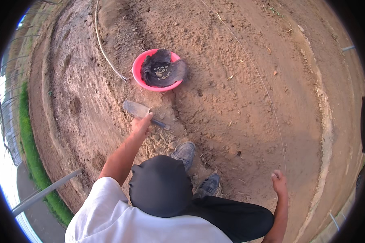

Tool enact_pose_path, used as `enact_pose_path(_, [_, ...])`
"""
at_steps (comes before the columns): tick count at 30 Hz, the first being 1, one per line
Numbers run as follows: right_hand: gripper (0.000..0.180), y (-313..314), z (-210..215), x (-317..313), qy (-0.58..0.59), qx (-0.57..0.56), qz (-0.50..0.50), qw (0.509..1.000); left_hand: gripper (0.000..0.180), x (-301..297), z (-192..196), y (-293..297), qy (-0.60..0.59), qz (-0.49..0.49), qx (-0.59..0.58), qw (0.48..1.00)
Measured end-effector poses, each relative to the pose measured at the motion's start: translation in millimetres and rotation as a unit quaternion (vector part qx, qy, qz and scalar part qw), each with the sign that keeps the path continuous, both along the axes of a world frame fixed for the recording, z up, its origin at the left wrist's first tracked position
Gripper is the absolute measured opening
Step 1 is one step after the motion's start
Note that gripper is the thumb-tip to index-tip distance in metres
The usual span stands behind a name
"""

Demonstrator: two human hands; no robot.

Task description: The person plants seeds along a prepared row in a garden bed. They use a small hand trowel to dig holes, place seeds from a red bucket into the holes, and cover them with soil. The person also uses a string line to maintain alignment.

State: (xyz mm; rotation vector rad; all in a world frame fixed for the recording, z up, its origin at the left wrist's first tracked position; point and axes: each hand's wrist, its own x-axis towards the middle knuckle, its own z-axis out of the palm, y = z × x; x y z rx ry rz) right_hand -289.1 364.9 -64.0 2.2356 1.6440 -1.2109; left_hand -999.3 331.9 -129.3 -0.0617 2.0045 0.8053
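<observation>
My left hand point(142, 124) is closed around a small trowel point(137, 108). The trowel's flat grey blade points to the far left, and its dark handle sticks out to the right of my fingers. Just beyond it, a pink basin point(137, 73) rests on the soil. A dark cloth point(177, 71) lines the basin, with several small pale pieces point(162, 72) lying on it; their kind is unclear. Out to the right, my right hand point(279, 181) has curled fingers. A thin string point(267, 91) runs down to beside that hand; whether the fingers grip it cannot be made out.
Bare brown soil point(231, 121) surrounds me. My shoes point(184, 154) stand below the trowel, near lumpy clods. A pale bent rod point(101, 46) lies left of the basin. At the left edge are a metal pole point(48, 190) and a green grassy strip point(34, 150).
</observation>
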Motion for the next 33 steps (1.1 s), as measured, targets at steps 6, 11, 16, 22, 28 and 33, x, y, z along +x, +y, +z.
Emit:
enact_pose_path(6, [0.035, 31, 23, -55, 0.006, 0.014, 0.033, 0.999, 0.022, 10, 0, 7, 0.01, 0.124, 0.028, 0.992])
enact_pose_path(11, [0.037, 40, 47, -85, 0.026, 0.017, 0.046, 0.998, 0.018, 13, -4, -22, 0.002, 0.132, 0.131, 0.983])
enact_pose_path(16, [0.04, 50, 75, -125, 0.084, 0.064, 0.084, 0.991, 0.039, 71, 70, -17, 0.071, -0.06, 0.183, 0.979])
enact_pose_path(22, [0.058, 74, 100, -218, 0.228, 0.058, 0.237, 0.943, 0.037, 150, 122, 82, -0.07, -0.306, 0.242, 0.918])
enact_pose_path(28, [0.059, 83, 110, -252, 0.231, -0.025, 0.166, 0.958, 0.039, 274, 149, 122, -0.164, -0.388, 0.228, 0.878])
enact_pose_path(33, [0.036, 62, 66, -243, 0.447, -0.11, 0.009, 0.888, 0.032, 293, 142, 104, -0.207, -0.404, 0.198, 0.869])
